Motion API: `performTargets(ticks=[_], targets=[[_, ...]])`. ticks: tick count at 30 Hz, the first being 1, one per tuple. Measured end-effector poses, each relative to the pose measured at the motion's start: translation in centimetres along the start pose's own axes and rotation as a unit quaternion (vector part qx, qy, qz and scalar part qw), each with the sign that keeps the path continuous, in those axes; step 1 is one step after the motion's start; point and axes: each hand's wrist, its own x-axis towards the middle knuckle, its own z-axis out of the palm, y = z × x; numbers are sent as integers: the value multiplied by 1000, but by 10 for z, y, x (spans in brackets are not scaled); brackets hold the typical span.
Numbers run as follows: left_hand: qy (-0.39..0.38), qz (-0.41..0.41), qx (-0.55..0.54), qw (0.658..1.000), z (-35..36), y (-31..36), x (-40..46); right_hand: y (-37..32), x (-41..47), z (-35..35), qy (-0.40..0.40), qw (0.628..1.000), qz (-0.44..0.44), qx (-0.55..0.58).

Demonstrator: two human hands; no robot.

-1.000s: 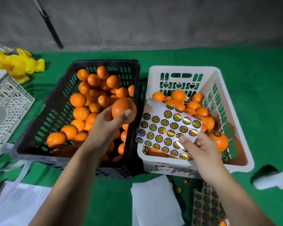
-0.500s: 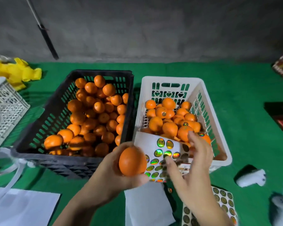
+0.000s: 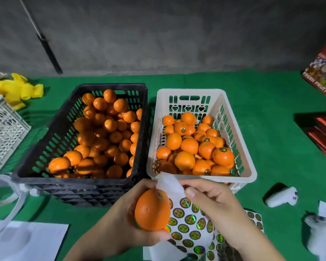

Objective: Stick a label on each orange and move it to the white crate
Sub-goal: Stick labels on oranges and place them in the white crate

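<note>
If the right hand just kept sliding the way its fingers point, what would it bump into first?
The right hand points leftward, pinching the sticker sheet. Going straight on, it would probably meet the orange held in the left hand first, though depth is hard to judge here.

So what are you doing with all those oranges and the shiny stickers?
A person is labelling oranges. The left hand holds one round orange in front of the crates, while the right hand grips a white sheet of shiny round stickers right beside it. The black plastic crate holds unlabelled oranges; the white plastic crate holds oranges, some with visible stickers. No sticker shows on the held orange yet.
</note>
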Motion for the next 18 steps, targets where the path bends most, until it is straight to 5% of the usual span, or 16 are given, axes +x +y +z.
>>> performTargets(ticks=[4,18], targets=[[8,11,6,1000,2,2,0,-12,-2,-13,69,996,-24,-50],[10,47,9,999,13,16,9,-19,-9,-27,9,963,-145,-228]])
